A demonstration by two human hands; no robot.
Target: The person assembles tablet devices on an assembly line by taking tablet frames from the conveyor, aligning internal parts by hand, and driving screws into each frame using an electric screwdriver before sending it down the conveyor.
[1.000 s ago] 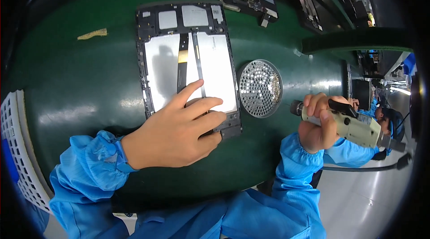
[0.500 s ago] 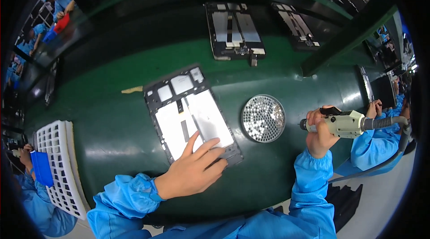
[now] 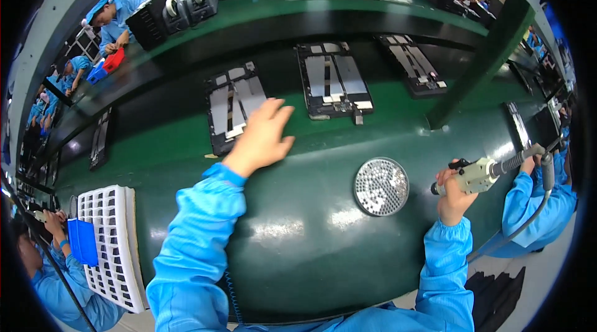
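Note:
My left hand (image 3: pixel 264 136) reaches forward with its fingers stretched out, over the near right corner of an opened tablet (image 3: pixel 219 108). Whether the fingertips touch it I cannot tell. The tablet shows silver battery panels in a black frame. To its right lies a second opened tablet (image 3: pixel 336 80), with a small tab sticking out at its near edge. My right hand (image 3: pixel 455 198) is wrapped round a pale electric screwdriver (image 3: pixel 477 176), its tip pointing left and its cord running off right. Between my arms sits a round metal dish (image 3: pixel 381 187) with a dotted inside and small shiny pieces.
A third tablet (image 3: pixel 411 65) lies farther right by a green post (image 3: pixel 479 64). At the left stand a white slotted tray (image 3: pixel 118 238) and a blue bin (image 3: pixel 83 243). Co-workers sit on both sides and beyond the raised green shelf (image 3: pixel 280 11).
The tablet that lay under my left hand is now farther away, in line with the others, and my left arm is stretched after it. My right hand keeps hold of the screwdriver. The view has tilted up.

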